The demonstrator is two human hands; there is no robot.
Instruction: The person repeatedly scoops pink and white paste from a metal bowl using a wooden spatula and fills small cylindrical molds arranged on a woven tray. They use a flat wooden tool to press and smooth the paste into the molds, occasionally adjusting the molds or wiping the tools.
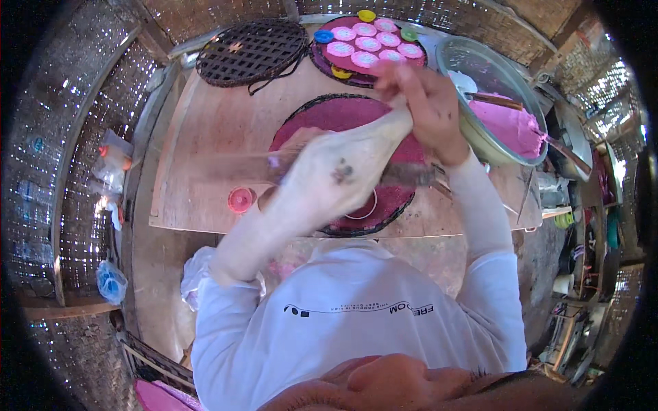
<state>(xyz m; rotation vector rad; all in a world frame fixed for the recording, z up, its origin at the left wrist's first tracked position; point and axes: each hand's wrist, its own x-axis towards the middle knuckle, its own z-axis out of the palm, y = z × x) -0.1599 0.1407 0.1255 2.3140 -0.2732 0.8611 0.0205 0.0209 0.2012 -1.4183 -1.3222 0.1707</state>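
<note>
Holding an off-white cloth (346, 168) over the counter (202, 127), its body full and its upper end drawn to a narrow neck; dark spots mark the side facing the camera. Right hand (428, 113): fingers closed on the narrow neck, with some motion blur. Left hand (299, 140): at the far side of the cloth, mostly screened by it; grip cannot be told. Cloth position: above a round magenta tray (312, 122) with a dark woven rim, covering part of it. On the tray, near edge, a thin white ring (374, 207), partly covered. Left of the cloth, a long blurred streak (223, 166); kind not readable. Small red dish (240, 200) on the counter, left of the tray. Far side of the counter, left to right: a dark lattice-woven lid (253, 51) with a loose cord; a second round tray (321, 60) bearing pink-and-white discs (368, 44), with a blue piece (324, 36), a green piece (409, 34) and yellow pieces (367, 15) around its rim. To the right, a large translucent basin (473, 140) holding a pink mass (504, 130), a white cup (463, 82) and a wooden-handled tool (495, 101).
</note>
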